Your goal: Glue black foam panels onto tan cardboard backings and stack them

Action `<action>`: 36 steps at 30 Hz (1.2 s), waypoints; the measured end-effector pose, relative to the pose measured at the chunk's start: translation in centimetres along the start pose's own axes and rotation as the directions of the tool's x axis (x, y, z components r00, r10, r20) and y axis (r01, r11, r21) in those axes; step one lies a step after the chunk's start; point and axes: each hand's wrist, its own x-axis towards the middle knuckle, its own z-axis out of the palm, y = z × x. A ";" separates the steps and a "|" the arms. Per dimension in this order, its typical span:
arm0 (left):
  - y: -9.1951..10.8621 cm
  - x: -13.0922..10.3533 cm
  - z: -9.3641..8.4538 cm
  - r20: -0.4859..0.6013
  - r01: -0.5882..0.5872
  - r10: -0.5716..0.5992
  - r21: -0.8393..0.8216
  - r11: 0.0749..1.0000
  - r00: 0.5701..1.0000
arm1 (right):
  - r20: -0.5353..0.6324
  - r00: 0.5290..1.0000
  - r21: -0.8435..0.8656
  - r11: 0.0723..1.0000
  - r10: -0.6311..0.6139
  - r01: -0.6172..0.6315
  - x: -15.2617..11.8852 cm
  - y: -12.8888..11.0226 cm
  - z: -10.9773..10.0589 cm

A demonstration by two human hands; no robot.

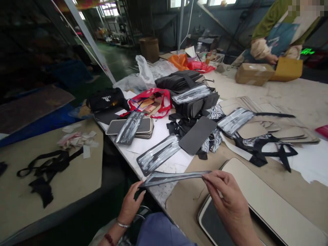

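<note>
A thin dark strip (176,177) with whitish, wet-looking smears is stretched between my two hands above the table's front edge. My left hand (130,203) pinches its left end at the fingertips, the thumb a little lower. My right hand (228,196) grips the other end between thumb and fingers. Just beyond the strip lies a dark rectangular panel (159,154) streaked with white, partly under a plain dark panel (198,135). Below my right hand sits a grey piece with a cream rim (214,222), next to a long cream panel (276,201).
Another streaked panel (130,128) rests across a stack of rimmed pieces (146,125). A red bag (165,102), black fabric bundles (176,80) and a third streaked panel (235,120) lie farther back. A side table (84,184) holds black straps. Across the table, a co-worker handles a yellow piece (288,68).
</note>
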 end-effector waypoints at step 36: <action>28.8 11.4 28.4 0.701 -0.194 0.111 0.039 0.980 0.704 | -0.358 0.198 0.093 0.246 0.912 -0.965 -18.5 20.3 -16.6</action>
